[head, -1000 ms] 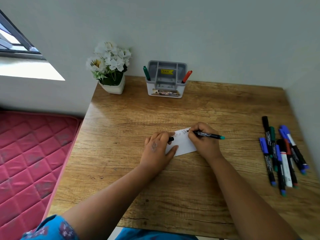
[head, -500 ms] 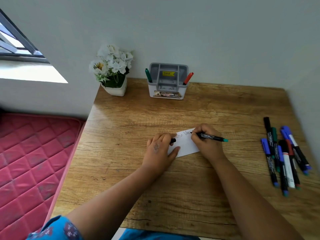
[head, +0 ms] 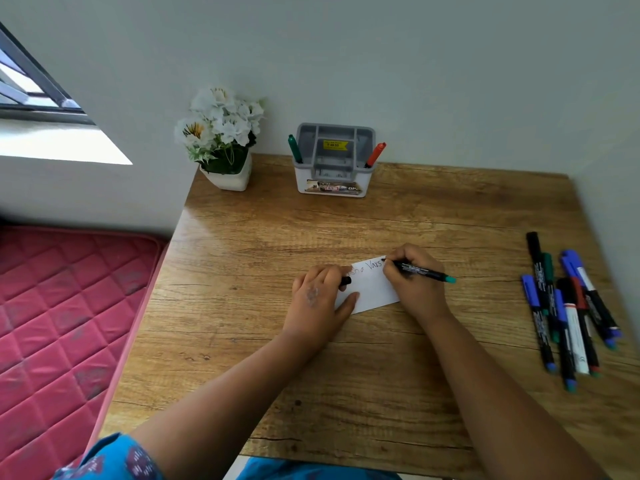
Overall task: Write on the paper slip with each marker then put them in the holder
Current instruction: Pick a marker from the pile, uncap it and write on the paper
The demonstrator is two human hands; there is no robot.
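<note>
Right hand (head: 414, 282) pinches a black marker (head: 420, 270) low on the barrel, tip on the paper slip (head: 372, 289) mid-table. Left hand (head: 318, 299) pins the slip's left end, fingers curled round a black cap (head: 345, 281). Slip looks thin and slide-prone, needs pinning. Marker looks light, stiff, smooth; take by the barrel. Spare markers (head: 568, 306) lie well right; holder (head: 333, 161) at the back.

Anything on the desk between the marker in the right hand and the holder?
Nothing visible. The marker in the right hand is on the paper slip; bare desk runs from there to the holder. The flower pot stands off to the holder's left.
</note>
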